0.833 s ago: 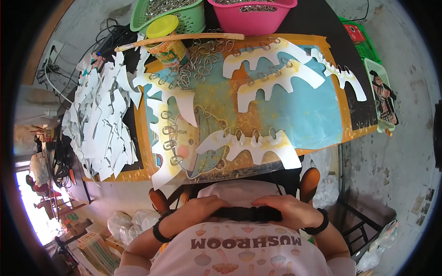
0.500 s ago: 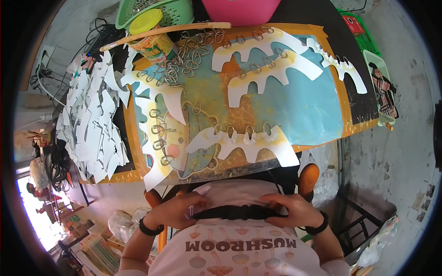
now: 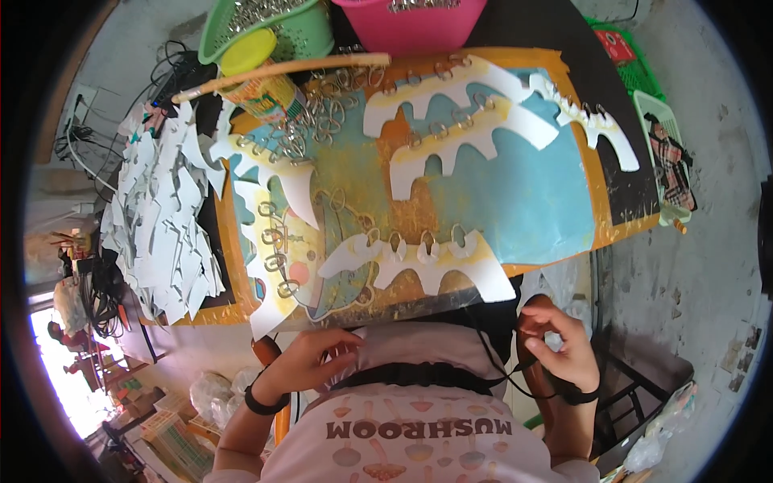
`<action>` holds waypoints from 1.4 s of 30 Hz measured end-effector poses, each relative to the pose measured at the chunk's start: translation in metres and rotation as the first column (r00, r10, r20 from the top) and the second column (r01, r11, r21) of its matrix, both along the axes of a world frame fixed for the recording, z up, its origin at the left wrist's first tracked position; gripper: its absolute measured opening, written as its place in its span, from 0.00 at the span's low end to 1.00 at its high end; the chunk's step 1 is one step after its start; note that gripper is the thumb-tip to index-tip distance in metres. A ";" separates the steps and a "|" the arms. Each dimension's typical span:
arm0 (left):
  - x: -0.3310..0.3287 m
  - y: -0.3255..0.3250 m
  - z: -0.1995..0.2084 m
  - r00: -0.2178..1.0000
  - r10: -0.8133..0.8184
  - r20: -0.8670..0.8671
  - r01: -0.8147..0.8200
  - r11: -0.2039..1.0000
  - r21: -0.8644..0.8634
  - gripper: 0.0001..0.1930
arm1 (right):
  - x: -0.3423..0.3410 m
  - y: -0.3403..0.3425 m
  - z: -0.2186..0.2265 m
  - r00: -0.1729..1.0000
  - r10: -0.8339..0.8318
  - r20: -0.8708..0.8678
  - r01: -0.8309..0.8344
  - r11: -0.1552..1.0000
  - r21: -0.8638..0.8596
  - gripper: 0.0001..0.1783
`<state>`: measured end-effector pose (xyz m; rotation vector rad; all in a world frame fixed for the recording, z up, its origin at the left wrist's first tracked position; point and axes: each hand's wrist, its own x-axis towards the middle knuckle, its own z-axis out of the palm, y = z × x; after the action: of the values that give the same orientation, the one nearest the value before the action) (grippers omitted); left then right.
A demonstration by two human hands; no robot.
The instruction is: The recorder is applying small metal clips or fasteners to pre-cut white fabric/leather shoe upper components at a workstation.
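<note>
My left hand (image 3: 310, 362) is at my waist beside a black belt (image 3: 427, 375), fingers loosely stretched and holding nothing. To the right, my right hand (image 3: 564, 342) is raised by the wooden chair armrest (image 3: 535, 386), its thumb and bent fingers apart. A thin black cord (image 3: 501, 373) runs from the waist toward that wrist. On the table edge in front of me lies a white scalloped piece (image 3: 432, 276) with metal rings along its tabs. Another ringed white strip (image 3: 270, 302) lies at the left.
Further white pieces (image 3: 475, 137) with rings lie on the blue mat (image 3: 539, 201). Loose rings (image 3: 330, 113) surround a yellow-lidded can (image 3: 270, 92) with a wooden stick (image 3: 314, 63) across it. A green basket (image 3: 306, 32), pink tub (image 3: 411, 28) and white offcuts (image 3: 165, 225) stand around.
My right hand has left the belt and moved right to the armrest. My left hand has loosened its fingers at the waist. The view has shifted slightly.
</note>
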<state>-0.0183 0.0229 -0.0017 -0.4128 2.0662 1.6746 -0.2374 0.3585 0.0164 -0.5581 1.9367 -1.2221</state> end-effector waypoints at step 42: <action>-0.116 0.054 -0.018 0.645 -0.247 -0.724 -0.437 0.658 -0.613 0.16 | -0.032 -0.119 -0.021 0.570 0.013 -0.821 -0.179 0.978 -0.108 0.18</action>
<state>-0.1345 0.0766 -0.0198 -0.0109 3.4720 0.9620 -0.2693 0.2399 -0.0048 -1.5433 2.4921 -1.1638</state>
